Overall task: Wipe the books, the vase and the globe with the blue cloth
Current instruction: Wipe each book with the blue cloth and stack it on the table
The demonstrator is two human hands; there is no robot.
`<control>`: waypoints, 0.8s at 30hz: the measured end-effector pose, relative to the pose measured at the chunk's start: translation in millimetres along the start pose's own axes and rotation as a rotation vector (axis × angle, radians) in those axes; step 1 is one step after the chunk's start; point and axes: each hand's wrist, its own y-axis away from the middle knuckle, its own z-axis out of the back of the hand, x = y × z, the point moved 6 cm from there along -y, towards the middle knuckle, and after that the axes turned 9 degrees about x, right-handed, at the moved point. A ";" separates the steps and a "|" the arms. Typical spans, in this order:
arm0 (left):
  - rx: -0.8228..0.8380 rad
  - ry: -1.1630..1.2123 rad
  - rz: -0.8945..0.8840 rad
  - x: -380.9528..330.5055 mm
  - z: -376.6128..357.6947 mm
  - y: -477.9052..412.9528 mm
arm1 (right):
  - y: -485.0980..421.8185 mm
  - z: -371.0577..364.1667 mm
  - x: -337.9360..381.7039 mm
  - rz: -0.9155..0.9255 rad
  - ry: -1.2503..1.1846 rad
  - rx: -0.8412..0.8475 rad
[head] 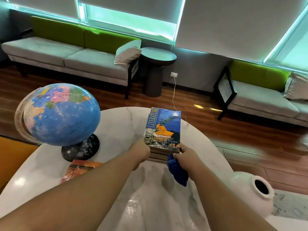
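Right, quick risk check. Both hands are on the top book, centre-right of frame, which lies on a short stack of books on the white marble table. R hand: thumb on the near-right corner of the cover, fingers curled round the bunched blue cloth, which hangs below the hand at the stack's near edge. L hand is at the near-left corner. Its fingers are hidden behind the hand, so I can't tell if they're clamped on the cover or only pressing it.

Main worry: R hand's doing two jobs. A thumb-only hold on a glossy cover w/ the cloth stuffed in the same palm is a weak pinch. If I lift or turn the book, that corner could slip & the book drops on the stack, or the cloth falls out. The cloth isn't on any surface to be wiped yet either, so I'd need a regrip, prob. w/ L hand carrying the book alone.

2nd: the stack sits near the table's far rim, centre of frame. A hard push fwd while wiping could shove the books toward that rim & the floor beyond.

3rd: neighbours. At left the globe stands close to my L forearm, top-heavy on a small dark base, and a sideways elbow could tip it. At lower left an orange book lies partly under that forearm. At lower right the vase is beside my R forearm & looks close to the table's edge, so pulling the elbow back fast could knock it off.
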 end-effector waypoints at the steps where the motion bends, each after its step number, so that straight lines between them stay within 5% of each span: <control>1: 0.005 -0.034 -0.008 -0.4 -1.0 2.1 | 1.4 -1.7 -4.1 -0.010 0.006 0.005; 9: 0.113 0.051 -0.126 17.7 6.2 11.0 | 17.1 2.5 -16.0 -0.025 -0.163 -0.102; 13: -0.076 0.019 -0.200 52.3 36.7 51.4 | 61.0 -22.9 -36.2 -0.172 -0.683 0.006; 16: -0.305 -0.282 -0.240 85.7 73.8 94.3 | 90.3 -46.8 -64.2 -0.281 -0.788 0.034; 20: -0.320 -0.718 0.138 141.9 107.7 126.9 | 125.5 -76.5 -86.9 -0.324 -0.768 0.053; 24: -0.261 -0.683 0.373 173.0 112.5 139.4 | 138.2 -88.4 -100.8 -0.247 -0.588 0.066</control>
